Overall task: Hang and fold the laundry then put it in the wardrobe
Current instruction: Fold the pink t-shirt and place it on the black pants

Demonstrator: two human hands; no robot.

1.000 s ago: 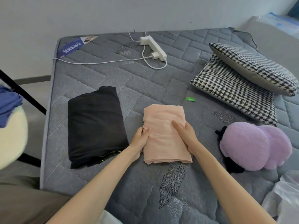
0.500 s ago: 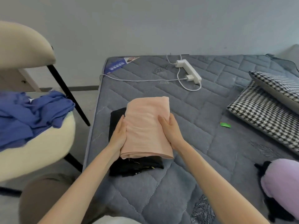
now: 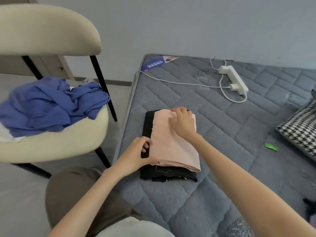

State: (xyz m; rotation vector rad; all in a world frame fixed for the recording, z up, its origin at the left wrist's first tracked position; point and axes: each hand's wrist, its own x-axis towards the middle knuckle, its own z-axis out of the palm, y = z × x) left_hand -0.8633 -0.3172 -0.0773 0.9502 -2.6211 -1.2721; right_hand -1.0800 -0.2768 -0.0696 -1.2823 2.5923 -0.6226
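Here is the bed: a bare grey quilted mattress (image 3: pixel 230 137) fills the right half of the frame, pushed up against a plain pale wall (image 3: pixel 188 26). A white power strip (image 3: pixel 234 79) lies near the top of the mattress, with a white cable (image 3: pixel 179 82) trailing left over the edge. A blue printed label (image 3: pixel 155 64) sits at the mattress's far corner.

On the left, a cream chair (image 3: pixel 51 31) with black legs stands on the grey floor (image 3: pixel 20 194), and a crumpled blue garment (image 3: pixel 47 106) is heaped on its seat.

In the centre, the folded pink garment (image 3: pixel 174 147) lies on top of the folded black garment (image 3: pixel 148 124), near the mattress's left edge. The left hand (image 3: pixel 136 154) has its fingers curled and pinches the pink garment's left edge, low down. The right hand (image 3: pixel 183 124) rests palm-down on the pink garment's far end with its fingers bent; I cannot tell whether it grips the fabric or only presses it.

A small green scrap (image 3: pixel 271 147) lies at centre right, but it is too small to identify. A houndstooth pillow (image 3: pixel 302 130) is cut off by the right edge, and so is a dark shape (image 3: pixel 309 204) at lower right. White fabric peeks out under the blue garment, mostly hidden. 1 knee in brown trousers (image 3: pixel 71 190) shows at the bottom.
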